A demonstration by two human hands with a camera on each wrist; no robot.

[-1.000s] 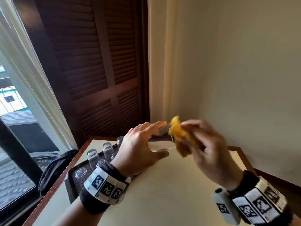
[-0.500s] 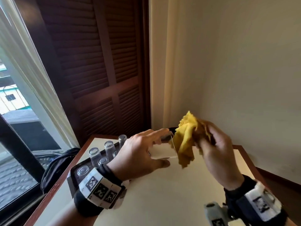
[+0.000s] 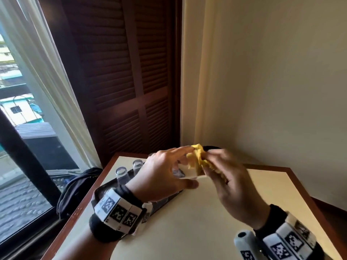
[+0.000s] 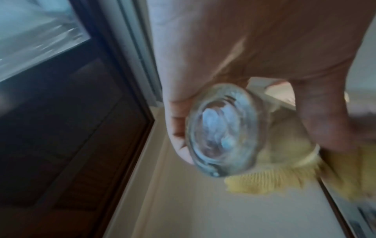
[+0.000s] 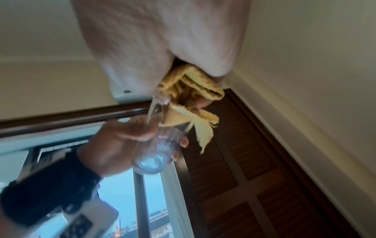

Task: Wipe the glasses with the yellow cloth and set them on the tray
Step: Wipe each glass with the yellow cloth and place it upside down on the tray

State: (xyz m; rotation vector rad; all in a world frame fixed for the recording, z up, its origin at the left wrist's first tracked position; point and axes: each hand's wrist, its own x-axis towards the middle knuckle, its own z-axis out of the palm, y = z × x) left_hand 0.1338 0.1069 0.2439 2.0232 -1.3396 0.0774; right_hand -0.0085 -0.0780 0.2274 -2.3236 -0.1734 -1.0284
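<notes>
Left hand: the person's left hand [image 3: 161, 173] has fingers and thumb curled round a small clear drinking glass [image 4: 223, 130], holding it up above the cream table top with a brown wooden rim [image 3: 187, 222], on its side with its thick base turned back toward the wrist. That, I'd say, offers the open mouth to the other hand.
Right hand: the right hand [image 3: 231, 184] pinches a bunched yellow ribbed cloth [image 5: 191, 90] between curled fingers and thumb, pressing it in at the glass's mouth end. A loose corner hangs free beside the glass.
Step in hand: looks like the wiping itself, cloth worked in at the rim while the left hand steadies the glass.
Tray: the dark rectangular tray [image 3: 174, 196] sits on the table just under and behind the left wrist, close enough for a short set-down.
Other glasses: several clear glasses [image 3: 122, 172] stand upside down on the tray, toward the window side of the table. Whether those are already wiped, I cannot tell.
Beside the table: a dark bag [image 3: 78, 186] slumps against the table's window side.
Watch for: smooth glass held in mid-air only by fingertips, so a hard twist of the cloth could slip it.
</notes>
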